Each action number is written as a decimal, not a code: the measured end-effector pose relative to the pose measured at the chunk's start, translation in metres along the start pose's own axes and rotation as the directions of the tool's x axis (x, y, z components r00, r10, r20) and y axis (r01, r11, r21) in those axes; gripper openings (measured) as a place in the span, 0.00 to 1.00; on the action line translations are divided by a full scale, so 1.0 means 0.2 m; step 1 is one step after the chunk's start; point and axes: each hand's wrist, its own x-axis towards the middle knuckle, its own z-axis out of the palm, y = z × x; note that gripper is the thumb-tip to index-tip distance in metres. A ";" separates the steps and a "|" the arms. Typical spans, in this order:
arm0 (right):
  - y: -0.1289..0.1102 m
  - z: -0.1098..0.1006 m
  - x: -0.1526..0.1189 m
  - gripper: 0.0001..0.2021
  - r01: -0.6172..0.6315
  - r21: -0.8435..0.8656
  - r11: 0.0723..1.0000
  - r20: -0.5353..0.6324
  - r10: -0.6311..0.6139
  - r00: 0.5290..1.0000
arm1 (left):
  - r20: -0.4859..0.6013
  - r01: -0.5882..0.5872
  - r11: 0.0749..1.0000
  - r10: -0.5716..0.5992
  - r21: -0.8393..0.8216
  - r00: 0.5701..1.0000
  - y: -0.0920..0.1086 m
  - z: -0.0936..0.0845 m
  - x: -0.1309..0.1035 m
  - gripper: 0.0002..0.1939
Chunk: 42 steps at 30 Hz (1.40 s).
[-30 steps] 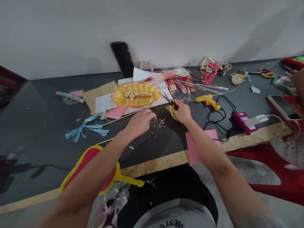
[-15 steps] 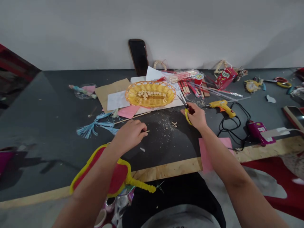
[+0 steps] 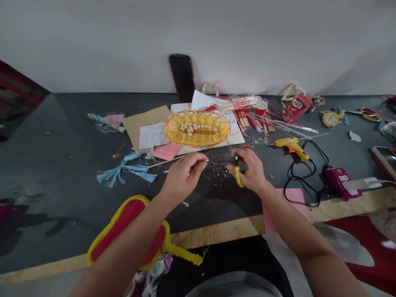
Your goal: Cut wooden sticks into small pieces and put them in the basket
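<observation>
My left hand (image 3: 187, 173) is pinched shut on a thin wooden stick; a pale tip shows at the fingertips, and most of it is hidden by the hand. Across a small gap, my right hand (image 3: 249, 169) grips a pair of scissors with yellow-edged handles (image 3: 238, 177), the blades blurred and pointing up toward the basket. Small pale crumbs (image 3: 219, 173) lie scattered on the dark table between the hands. Beyond them, the yellow woven basket (image 3: 198, 142) holds several small cream-coloured flower-like pieces (image 3: 198, 127). Another thin stick (image 3: 165, 162) lies behind my left hand.
A red fan-shaped piece with yellow edging (image 3: 125, 225) lies under my left forearm, its handle over the table edge. Blue tassels (image 3: 126, 169) lie to the left. On the right are a yellow glue gun (image 3: 292, 147), its cable and pink paper (image 3: 292, 196). A phone (image 3: 182, 78) leans against the wall.
My left hand has moved right and slightly up with the stick. My right hand has shifted left and down with the scissors, bringing the two hands closer together.
</observation>
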 end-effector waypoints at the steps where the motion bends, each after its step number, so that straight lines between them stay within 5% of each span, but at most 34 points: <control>1: -0.03 0.01 -0.01 0.19 0.055 0.010 0.998 0.042 -0.055 0.998 | -0.019 -0.008 1.000 0.007 -0.023 1.000 0.00 0.02 0.00 0.10; 5: -0.11 0.05 -0.04 0.19 0.073 0.012 0.997 0.172 -0.074 0.982 | -0.062 -0.005 0.995 -0.001 -0.095 0.998 -0.01 0.10 -0.03 0.10; 11: -0.13 0.06 -0.06 0.21 0.072 0.023 0.997 0.189 -0.075 0.979 | -0.073 -0.111 0.989 0.104 -0.098 0.992 -0.04 0.16 -0.08 0.07; 28: -0.13 0.09 -0.07 0.21 0.143 -0.065 0.988 0.163 -0.131 0.978 | -0.095 -0.125 0.988 0.116 -0.095 0.989 -0.05 0.17 -0.10 0.07; 36: -0.12 0.10 -0.08 0.20 0.234 -0.150 0.961 0.111 -0.219 0.969 | -0.230 -0.317 0.940 0.284 -0.124 0.931 -0.05 0.17 -0.08 0.06; 42: -0.14 0.08 -0.06 0.25 0.218 -0.129 0.967 0.147 -0.199 0.969 | -0.174 -0.249 0.962 0.228 -0.111 0.958 -0.03 0.15 -0.09 0.05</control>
